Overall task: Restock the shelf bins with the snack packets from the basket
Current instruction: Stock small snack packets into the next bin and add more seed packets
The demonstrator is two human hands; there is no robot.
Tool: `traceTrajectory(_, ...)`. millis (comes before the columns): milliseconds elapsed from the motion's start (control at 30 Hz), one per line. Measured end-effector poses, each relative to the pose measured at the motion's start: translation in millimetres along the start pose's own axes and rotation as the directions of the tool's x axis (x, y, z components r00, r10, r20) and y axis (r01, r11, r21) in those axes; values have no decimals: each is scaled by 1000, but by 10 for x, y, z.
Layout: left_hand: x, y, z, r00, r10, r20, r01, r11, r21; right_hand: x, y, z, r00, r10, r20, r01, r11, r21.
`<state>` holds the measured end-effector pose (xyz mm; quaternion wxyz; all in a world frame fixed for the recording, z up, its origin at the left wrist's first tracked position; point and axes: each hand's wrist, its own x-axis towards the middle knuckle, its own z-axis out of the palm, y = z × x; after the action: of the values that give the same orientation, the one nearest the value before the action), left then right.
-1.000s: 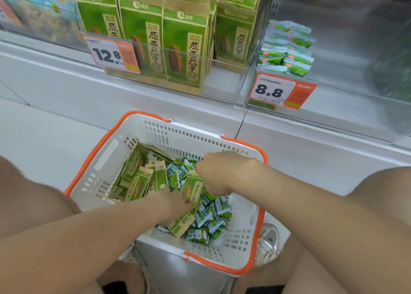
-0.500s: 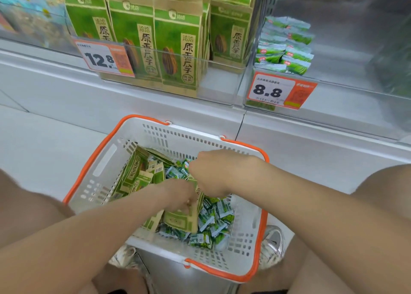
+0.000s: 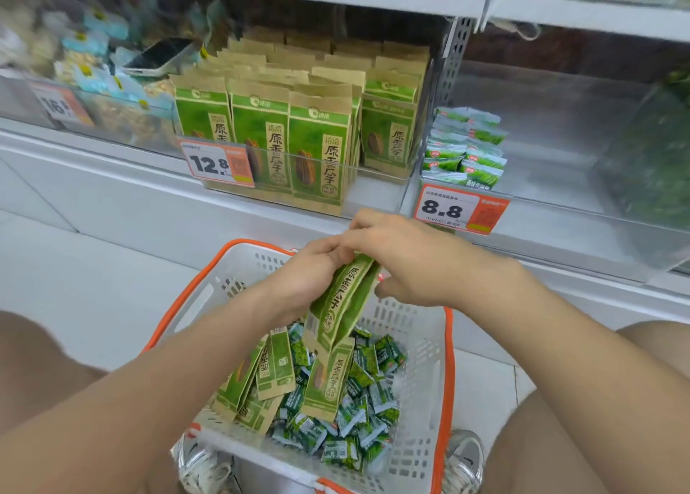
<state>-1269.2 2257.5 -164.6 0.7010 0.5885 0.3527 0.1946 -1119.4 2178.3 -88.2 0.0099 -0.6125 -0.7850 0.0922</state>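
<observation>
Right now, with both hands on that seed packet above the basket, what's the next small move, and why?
Probably lift the packet up and forward into the 12.8 bin. The left hand and right hand hold it above the basket, its print matches the shelf packets there, and a gap shows front right.

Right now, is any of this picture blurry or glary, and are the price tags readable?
Head view: the 12.8 tag and 8.8 tag read sharply; the far-left tag smears with blur; the clear bin front at right is hazy with reflections; the wide lens bends the shelf edges.
</observation>
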Motion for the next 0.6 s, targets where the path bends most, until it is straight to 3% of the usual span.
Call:
traceTrajectory(67,-39,121,14,999,-6,-37,5,1000,-26,-27,-21,-136,992,-56,-109,59,998,17)
traceTrajectory(167,-100,397,-30,998,21,-64,-10,987,162,-108,16,-371,994,30,-104,-29,1000,5)
traceTrajectory(267,-191,648,-139,992,83,94,-107,951,290,-185,104,-494,981,155,-116,-156,988,0)
traceTrajectory(367,-271,684,-143,958,225,177,-273,904,330,-207,137,-572,947,246,-206,-213,962,170)
traceTrajectory(500,-208,634,-58,895,444,-56,-405,857,320,-167,90,-616,828,423,-368,-224,851,475)
traceTrajectory(600,-172,697,-4,820,534,-207,-451,825,341,-171,20,-643,802,505,-319,-160,696,700)
